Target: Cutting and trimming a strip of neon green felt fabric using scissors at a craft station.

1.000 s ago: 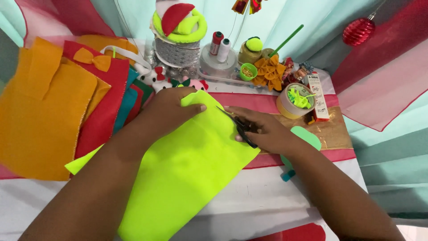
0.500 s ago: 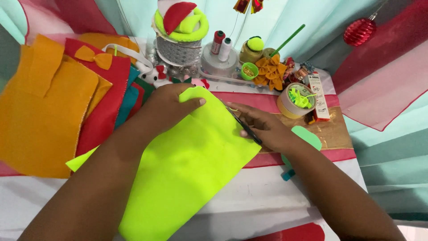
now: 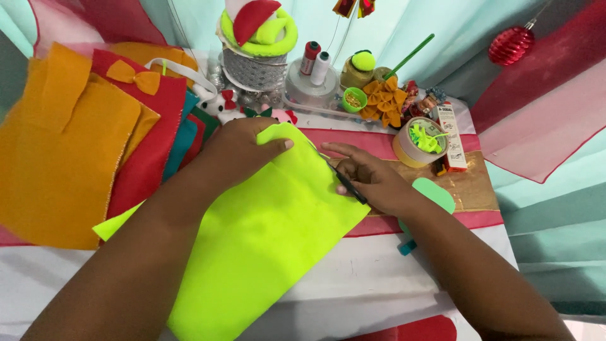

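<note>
Head view, looking down on both hands over a table (image 3: 391, 284) with a white and red striped cloth. Left hand (image 3: 243, 148) lies flat on the top edge of a neon yellow-green felt sheet (image 3: 265, 240), fingers spread a little, thumb pressing the sheet's upper corner down. Right hand (image 3: 372, 180) sits just beside it at the sheet's right edge, fingers curled round a thin black pen (image 3: 347, 184), index finger stretched along toward the left hand's thumb. Pen tip touches or nearly touches the felt edge, cannot tell which. Sheet runs diagonally from under the left hand down toward the person, between both forearms.

Left of the left hand: stack of felt pieces, orange (image 3: 57, 151) on top, red (image 3: 154, 139) and teal under it, small orange bow (image 3: 134, 77) on the red. Beyond the hands: silver ribbon spool (image 3: 252, 66) with a red and yellow-green hat shape on top, two thread spools (image 3: 314, 60), small green cup (image 3: 354, 100), pile of orange bows (image 3: 380, 101). Right of the right hand: tape roll (image 3: 416, 148) with yellow-green bits inside, white and red box (image 3: 451, 136), green oval foam piece (image 3: 435, 192) partly under the wrist. Red bauble (image 3: 511, 45) hangs well off to the right.
</note>
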